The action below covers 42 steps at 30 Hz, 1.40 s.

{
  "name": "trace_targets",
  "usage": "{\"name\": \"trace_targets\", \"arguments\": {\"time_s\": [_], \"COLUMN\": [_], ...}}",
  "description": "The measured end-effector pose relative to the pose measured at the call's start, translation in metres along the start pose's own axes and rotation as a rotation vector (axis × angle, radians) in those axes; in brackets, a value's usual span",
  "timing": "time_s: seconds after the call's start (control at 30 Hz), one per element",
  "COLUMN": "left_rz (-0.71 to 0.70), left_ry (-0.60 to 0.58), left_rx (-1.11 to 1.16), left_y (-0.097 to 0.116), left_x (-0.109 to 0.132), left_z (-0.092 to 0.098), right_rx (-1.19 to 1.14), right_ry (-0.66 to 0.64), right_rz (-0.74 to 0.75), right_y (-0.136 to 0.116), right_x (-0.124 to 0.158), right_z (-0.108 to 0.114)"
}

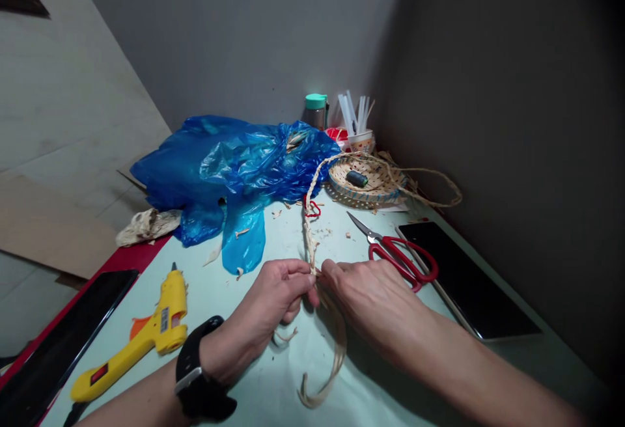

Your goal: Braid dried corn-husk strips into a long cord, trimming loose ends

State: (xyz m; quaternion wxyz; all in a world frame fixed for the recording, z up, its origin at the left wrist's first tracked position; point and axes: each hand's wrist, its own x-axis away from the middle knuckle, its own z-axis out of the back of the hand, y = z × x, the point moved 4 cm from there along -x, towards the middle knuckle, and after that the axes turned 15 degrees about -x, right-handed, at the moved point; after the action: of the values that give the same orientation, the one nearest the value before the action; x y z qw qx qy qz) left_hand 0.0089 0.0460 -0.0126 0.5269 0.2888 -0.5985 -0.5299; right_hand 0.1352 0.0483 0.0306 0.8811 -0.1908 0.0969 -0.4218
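My left hand (273, 300) and my right hand (364, 293) meet at the table's middle, both pinched on a pale straw braid (309, 232). The plaited part runs away from my fingers toward a woven straw basket (374, 183) at the back. Loose, unplaited straw strands (332, 365) hang from my fingers and curl toward the near edge. A black watch is on my left wrist.
Red-handled scissors (403, 258) lie just right of my hands. A yellow glue gun (141, 336) rests at the left. A crumpled blue plastic bag (229, 166) fills the back left. A dark tablet (463, 280) lies at the right by the wall. A cup of sticks (359, 131) and a jar (316, 111) stand behind.
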Motion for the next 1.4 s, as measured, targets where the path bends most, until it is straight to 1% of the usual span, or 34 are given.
{"name": "trace_targets", "arguments": {"time_s": [0.1, 0.17, 0.23, 0.3, 0.4, 0.43, 0.5, 0.53, 0.57, 0.6, 0.7, 0.73, 0.77, 0.87, 1.0, 1.07, 1.13, 1.3, 1.4], "left_rz": [0.023, 0.011, -0.019, -0.028, -0.016, -0.013, -0.016, -0.020, -0.027, -0.037, -0.073, -0.083, -0.088, -0.103, -0.144, -0.138, -0.145, -0.288, -0.314], "left_ry": [0.043, 0.062, 0.061, 0.066, 0.094, 0.095, 0.060, 0.037, 0.013, -0.008, -0.018, -0.013, -0.008, 0.010, 0.004, 0.008, 0.039, 0.217, 0.252], "left_rx": [-0.012, -0.001, 0.026, 0.060, 0.101, 0.117, 0.138, 0.138, 0.133, 0.127, 0.115, 0.108, 0.098, 0.063, 0.007, -0.050, -0.160, -0.678, -0.932], "left_y": [-0.001, 0.000, 0.001, 0.002, 0.004, 0.005, 0.006, 0.007, 0.008, 0.008, 0.009, 0.010, 0.010, 0.010, 0.009, 0.008, 0.008, 0.019, 0.028], "left_x": [0.000, 0.000, 0.001, 0.001, 0.001, 0.002, 0.002, 0.002, 0.002, 0.002, 0.003, 0.004, 0.004, 0.005, 0.004, 0.004, 0.005, 0.013, 0.017], "left_z": [0.000, 0.000, 0.000, 0.001, 0.003, 0.004, 0.004, 0.003, 0.003, 0.002, 0.000, -0.001, -0.002, -0.003, 0.000, 0.002, 0.003, 0.006, 0.006], "right_rx": [0.142, 0.206, 0.234, 0.199, -0.023, -0.126, -0.315, -0.396, -0.482, -0.586, -0.981, -1.057, -1.084, -0.974, -0.834, -0.777, -0.760, -0.854, -0.892], "right_ry": [-0.012, -0.020, -0.024, -0.016, -0.009, 0.022, 0.142, 0.199, 0.219, 0.188, -0.083, -0.131, -0.139, -0.080, -0.091, -0.056, -0.028, 0.023, 0.087], "right_rz": [0.041, 0.087, 0.135, 0.164, 0.115, 0.075, -0.013, -0.043, -0.056, -0.055, -0.049, -0.064, -0.083, -0.111, -0.087, -0.062, -0.057, -0.104, -0.115], "right_y": [-0.007, -0.012, -0.016, -0.018, -0.012, -0.008, 0.004, 0.010, 0.016, 0.021, 0.026, 0.027, 0.027, 0.028, 0.023, 0.021, 0.021, 0.024, 0.026], "right_x": [0.004, 0.008, 0.010, 0.011, 0.009, 0.007, 0.003, 0.001, -0.002, -0.004, -0.011, -0.013, -0.014, -0.016, -0.014, -0.013, -0.013, -0.014, -0.011], "right_z": [-0.002, -0.007, -0.011, -0.010, 0.002, 0.008, 0.021, 0.024, 0.024, 0.020, -0.006, -0.013, -0.017, -0.018, -0.011, -0.008, -0.008, -0.017, -0.023]}}
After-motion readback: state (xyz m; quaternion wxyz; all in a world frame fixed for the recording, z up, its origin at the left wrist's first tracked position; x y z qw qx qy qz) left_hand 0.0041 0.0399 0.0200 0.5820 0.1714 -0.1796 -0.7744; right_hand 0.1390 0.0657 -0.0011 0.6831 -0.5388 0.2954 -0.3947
